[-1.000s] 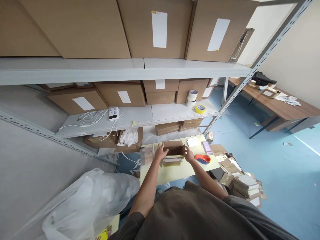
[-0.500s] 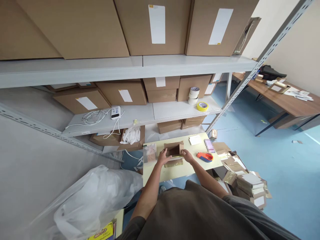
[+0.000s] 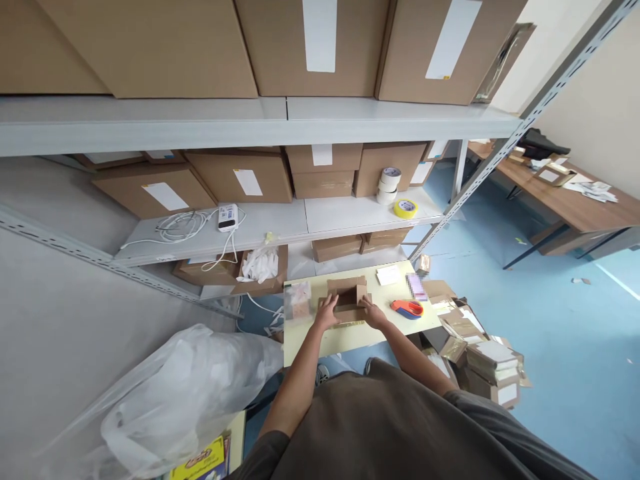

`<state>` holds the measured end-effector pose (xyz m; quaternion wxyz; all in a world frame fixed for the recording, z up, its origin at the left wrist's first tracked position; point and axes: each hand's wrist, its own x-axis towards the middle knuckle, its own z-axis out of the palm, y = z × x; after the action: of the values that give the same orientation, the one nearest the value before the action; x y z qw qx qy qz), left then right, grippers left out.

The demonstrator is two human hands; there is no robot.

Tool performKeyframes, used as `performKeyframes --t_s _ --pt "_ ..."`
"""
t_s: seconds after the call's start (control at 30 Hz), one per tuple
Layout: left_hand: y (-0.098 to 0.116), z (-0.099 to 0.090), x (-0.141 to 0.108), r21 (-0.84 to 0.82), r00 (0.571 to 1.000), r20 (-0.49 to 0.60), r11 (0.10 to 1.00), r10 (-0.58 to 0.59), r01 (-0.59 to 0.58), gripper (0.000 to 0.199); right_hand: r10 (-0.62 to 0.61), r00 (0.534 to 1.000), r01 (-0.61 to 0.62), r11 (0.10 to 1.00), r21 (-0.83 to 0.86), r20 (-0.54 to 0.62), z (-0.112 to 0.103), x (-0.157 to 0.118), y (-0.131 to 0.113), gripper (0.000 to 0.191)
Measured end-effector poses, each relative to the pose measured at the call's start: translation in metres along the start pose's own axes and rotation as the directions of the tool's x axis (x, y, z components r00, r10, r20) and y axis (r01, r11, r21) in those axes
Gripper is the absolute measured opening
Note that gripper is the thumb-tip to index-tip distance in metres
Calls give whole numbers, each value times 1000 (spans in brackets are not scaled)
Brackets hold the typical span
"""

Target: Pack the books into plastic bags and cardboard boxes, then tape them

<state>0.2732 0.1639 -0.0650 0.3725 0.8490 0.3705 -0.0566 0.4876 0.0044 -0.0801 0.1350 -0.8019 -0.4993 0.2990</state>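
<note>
A small open cardboard box [image 3: 351,316] lies on the pale yellow table, its dark inside facing up and its flaps standing apart. My left hand [image 3: 327,312] grips its left side near the front corner. On the right side, my right hand [image 3: 373,313] holds the box by its edge, fingers bent around the flap. Left of the box is a clear plastic bag [image 3: 301,299] with pinkish contents. An orange and blue tape dispenser [image 3: 407,308] rests to the right of my right hand. White cards [image 3: 389,275] lie behind it.
Shelving with large cartons [image 3: 310,47] rises in front of me. Tape rolls [image 3: 405,209] and a white power strip [image 3: 229,217] sit on the middle shelf. Cardboard boxes [image 3: 493,360] are heaped right of the table; a big plastic sack [image 3: 190,393] bulges at the left.
The taped front flap that lay toward me now barely shows, and the box's front side stands up between my hands. Both hands have shifted slightly on the box. The view has tilted a little.
</note>
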Motion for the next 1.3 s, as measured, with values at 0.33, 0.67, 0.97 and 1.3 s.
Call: performKeyframes --t_s 0.33,0.67,0.97,1.3 --pt "-2 5 0 144 997 46 988 57 -63 114 -7 980 0 999 35 200 -19 -2 -4 126" --pt "-7 -12 5 -15 999 -43 1000 2 -3 72 106 994 -103 987 119 -18 -19 -1 -5 45" --pt "12 -4 21 132 955 -296 990 -13 55 95 318 919 -335 942 -35 -235 9 7 -38 65" --pt "6 -25 38 159 963 -181 972 200 -172 89 302 913 -338 936 -94 -273 9 13 -34 97"
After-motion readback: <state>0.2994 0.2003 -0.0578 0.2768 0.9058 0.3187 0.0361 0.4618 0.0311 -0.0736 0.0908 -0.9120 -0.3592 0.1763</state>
